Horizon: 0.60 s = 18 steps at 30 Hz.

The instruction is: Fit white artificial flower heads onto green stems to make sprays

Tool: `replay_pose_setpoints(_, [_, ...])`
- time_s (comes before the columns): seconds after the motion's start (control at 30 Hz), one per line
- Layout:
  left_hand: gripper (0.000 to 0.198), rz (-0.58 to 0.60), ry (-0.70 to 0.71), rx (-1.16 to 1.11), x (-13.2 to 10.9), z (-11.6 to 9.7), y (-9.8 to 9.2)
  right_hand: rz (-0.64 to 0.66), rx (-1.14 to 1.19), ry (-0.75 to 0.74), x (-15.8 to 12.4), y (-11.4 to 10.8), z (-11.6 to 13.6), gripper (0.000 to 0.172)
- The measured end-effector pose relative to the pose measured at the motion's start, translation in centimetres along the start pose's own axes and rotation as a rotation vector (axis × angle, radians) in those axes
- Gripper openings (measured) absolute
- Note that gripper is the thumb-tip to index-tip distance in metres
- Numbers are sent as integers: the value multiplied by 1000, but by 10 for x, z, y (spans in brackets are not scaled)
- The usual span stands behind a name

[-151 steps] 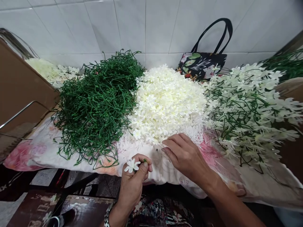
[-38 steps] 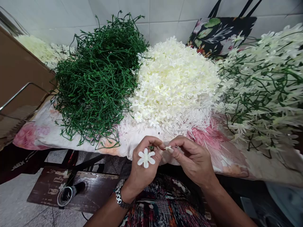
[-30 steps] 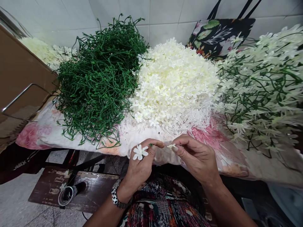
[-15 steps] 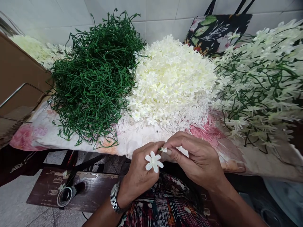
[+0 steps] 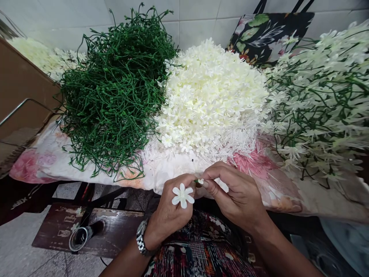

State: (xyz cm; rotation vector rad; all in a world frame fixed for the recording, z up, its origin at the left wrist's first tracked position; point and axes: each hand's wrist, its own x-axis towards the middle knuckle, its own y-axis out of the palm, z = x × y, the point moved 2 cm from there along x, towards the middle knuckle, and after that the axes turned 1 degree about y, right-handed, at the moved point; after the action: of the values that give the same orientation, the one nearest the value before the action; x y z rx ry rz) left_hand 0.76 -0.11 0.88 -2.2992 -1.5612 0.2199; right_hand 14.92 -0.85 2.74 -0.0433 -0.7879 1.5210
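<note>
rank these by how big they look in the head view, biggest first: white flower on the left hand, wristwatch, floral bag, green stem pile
1. Green stem pile
2. Floral bag, its straps cut off by the frame
3. Wristwatch and white flower: too alike to rank

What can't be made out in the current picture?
All in the head view:
Left hand: whatever lies inside its grip is hidden by the hand itself.
Small flower: partly covered by the right hand.
Floral bag: handles cut off by the top edge.
Stemmed flowers: cut off by the right edge.
Cup: too dark inside to tell its contents.
</note>
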Motion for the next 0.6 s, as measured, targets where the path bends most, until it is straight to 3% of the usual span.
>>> replay_pose_setpoints(0.6, [23, -63, -96, -97, 4, 10, 6, 7, 85, 110, 1, 13, -10, 12])
